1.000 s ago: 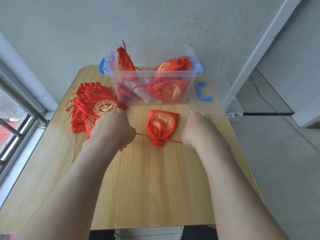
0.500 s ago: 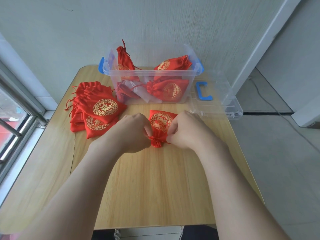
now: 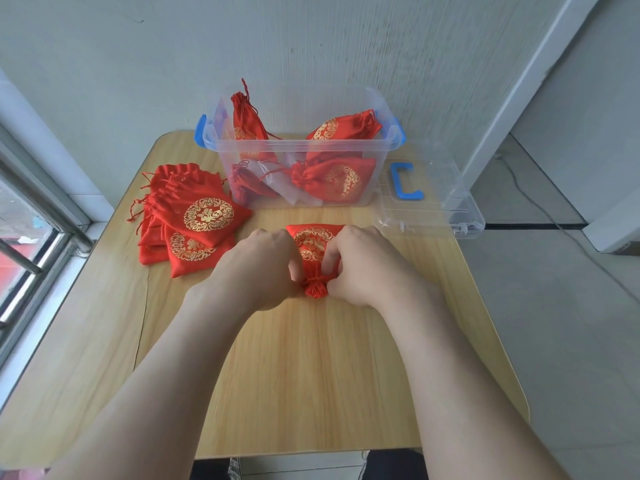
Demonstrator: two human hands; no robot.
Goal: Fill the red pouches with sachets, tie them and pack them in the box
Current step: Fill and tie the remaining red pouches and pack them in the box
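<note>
Head view: on the wooden tabletop (image 3: 311, 375), in front of the clear box (image 3: 298, 144), two hands meet over one red pouch (image 3: 311, 242). The left hand (image 3: 258, 268) and right hand (image 3: 363, 265) have their fingers (image 3: 330, 256) curled narrow, pinching the pouch's gathered neck from either side. The pouch lies flat, neck toward the person, its base pointing at the box. Left of the box sits a stack of flat pouches (image 3: 194, 223); two gold round emblems show, the rest are covered and cannot be counted. Inside the box four filled pouches are visible among pale sachets (image 3: 280, 181). Right of the box lies one clear lid (image 3: 433, 209) with one blue latch (image 3: 405, 181). The gold emblems' writing cannot be read.
</note>
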